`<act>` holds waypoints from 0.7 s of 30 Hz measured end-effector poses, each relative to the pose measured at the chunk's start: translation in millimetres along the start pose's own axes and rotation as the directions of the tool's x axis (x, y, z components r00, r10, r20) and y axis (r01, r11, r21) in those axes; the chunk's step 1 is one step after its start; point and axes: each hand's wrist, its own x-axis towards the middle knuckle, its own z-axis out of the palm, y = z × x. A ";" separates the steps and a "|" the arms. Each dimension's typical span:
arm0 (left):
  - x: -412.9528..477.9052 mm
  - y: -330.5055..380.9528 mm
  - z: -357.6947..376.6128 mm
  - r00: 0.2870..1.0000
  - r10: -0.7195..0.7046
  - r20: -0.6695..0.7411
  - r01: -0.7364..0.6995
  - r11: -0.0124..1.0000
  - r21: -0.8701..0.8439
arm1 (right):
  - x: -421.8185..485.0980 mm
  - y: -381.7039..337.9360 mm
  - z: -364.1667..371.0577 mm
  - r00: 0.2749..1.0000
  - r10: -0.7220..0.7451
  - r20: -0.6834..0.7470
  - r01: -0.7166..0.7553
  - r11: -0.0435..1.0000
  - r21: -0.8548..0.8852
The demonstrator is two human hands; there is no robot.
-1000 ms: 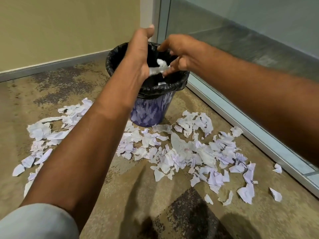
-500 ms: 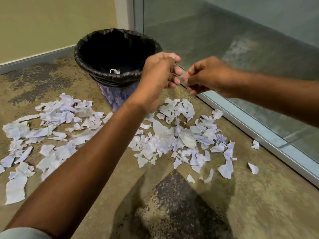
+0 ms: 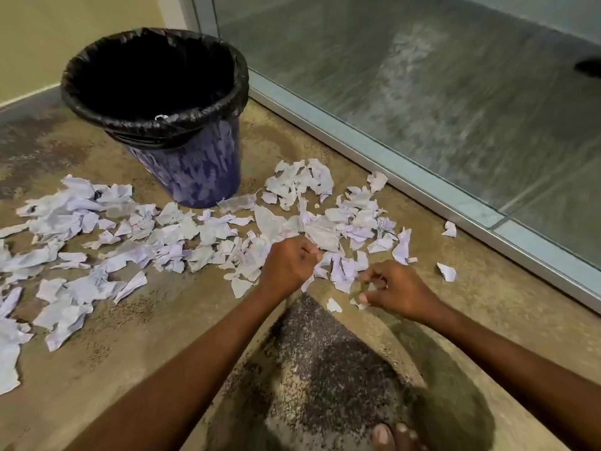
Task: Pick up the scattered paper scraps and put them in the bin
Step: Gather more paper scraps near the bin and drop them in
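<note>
Pale lilac paper scraps (image 3: 201, 229) lie strewn over the floor in front of the bin, from the far left to the glass on the right. The blue bin (image 3: 195, 167) with a black liner stands upright behind them; a white scrap shows at its near rim. My left hand (image 3: 287, 266) rests on the near edge of the pile, fingers curled into a fist around scraps, with paper poking out beneath it. My right hand (image 3: 393, 291) hovers just right of it, fingers bent and apart, thumb touching tiny scraps (image 3: 357, 304) on the floor.
A glass wall with a metal bottom frame (image 3: 422, 187) runs diagonally along the right. A yellow wall and skirting stand behind the bin. Two stray scraps (image 3: 447, 271) lie near the frame. My bare toes (image 3: 390, 434) show at the bottom edge.
Both hands have come down from the bin's height to the floor pile. The left fist now sits on the scraps, and the right hand reaches the small pieces.
</note>
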 end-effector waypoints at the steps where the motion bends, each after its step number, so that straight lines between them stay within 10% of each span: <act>1: -2.5 -4.8 4.6 1.000 0.018 0.002 -0.018 0.999 0.031 | -2.8 5.2 11.1 1.000 -0.020 0.022 0.022 0.998 -0.051; 11: -11.4 -26.3 29.4 0.989 0.121 0.090 -0.145 0.926 0.348 | 0.6 22.3 58.7 0.979 -0.175 -0.107 0.141 0.953 -0.266; 21: -4.7 -45.0 37.0 0.984 0.176 -0.041 -0.158 0.947 0.280 | -14.1 -10.6 78.7 0.952 -0.304 -0.041 0.282 0.919 -0.276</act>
